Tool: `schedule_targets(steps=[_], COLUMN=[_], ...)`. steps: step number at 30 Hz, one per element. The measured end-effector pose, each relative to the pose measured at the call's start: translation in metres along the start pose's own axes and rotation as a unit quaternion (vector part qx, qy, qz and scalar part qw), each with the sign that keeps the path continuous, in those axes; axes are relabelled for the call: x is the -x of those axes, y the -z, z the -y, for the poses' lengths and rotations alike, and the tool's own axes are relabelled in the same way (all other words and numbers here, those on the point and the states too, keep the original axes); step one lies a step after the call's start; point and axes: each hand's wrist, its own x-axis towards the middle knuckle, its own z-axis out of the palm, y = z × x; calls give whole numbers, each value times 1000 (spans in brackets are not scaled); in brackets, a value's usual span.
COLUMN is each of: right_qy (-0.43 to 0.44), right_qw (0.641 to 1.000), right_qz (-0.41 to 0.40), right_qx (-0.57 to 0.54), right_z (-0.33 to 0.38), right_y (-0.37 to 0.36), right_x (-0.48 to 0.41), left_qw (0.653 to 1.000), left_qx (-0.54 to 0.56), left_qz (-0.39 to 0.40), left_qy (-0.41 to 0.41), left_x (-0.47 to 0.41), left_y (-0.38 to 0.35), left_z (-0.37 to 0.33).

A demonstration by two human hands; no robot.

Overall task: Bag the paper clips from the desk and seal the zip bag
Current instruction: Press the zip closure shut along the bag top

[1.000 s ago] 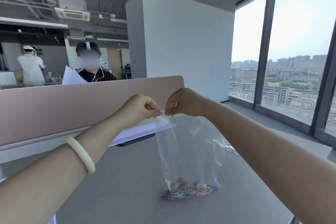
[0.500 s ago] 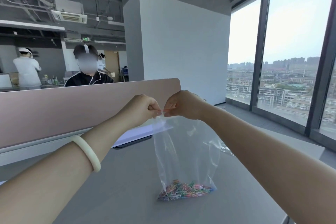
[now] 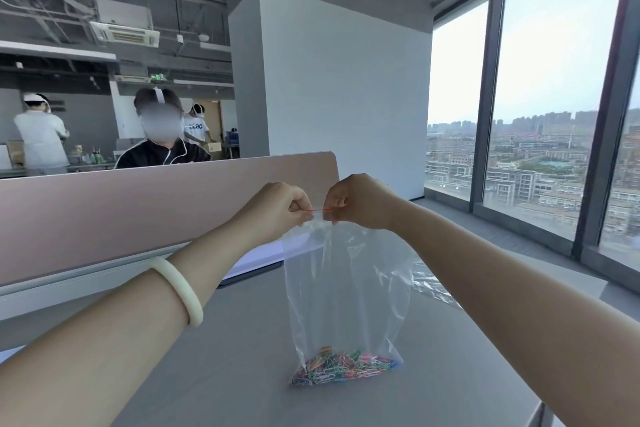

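Observation:
A clear zip bag hangs upright over the grey desk, its bottom resting on the surface. A heap of coloured paper clips lies inside at the bottom. My left hand pinches the bag's top edge at the left. My right hand pinches it just to the right, knuckles close to the left hand. A short stretch of the red zip strip shows between the two hands. How far the strip is pressed together is hidden by my fingers.
A pink divider panel runs along the desk's far edge, with a person seated behind it. White paper and a dark flat device lie under the panel. More clear plastic lies right of the bag. The desk's right edge is near.
My hands and the bag keep the same pose. The view has drifted slightly, and the person behind the panel has lowered a sheet of paper.

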Motion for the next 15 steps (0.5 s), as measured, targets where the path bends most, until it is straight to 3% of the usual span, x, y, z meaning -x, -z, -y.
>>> schedule_targets(steps=[6, 15], right_qy=[12, -2], right_qw=[999, 999], right_qz=[13, -9], right_qx=[-36, 45], right_z=[4, -4], right_y=[-1, 7], right_x=[-2, 1], left_qw=[999, 1000], left_qx=[-12, -6], left_qz=[1, 1], left_qy=[-30, -23], left_x=[0, -2], left_y=[-2, 3], left_z=[-1, 0])
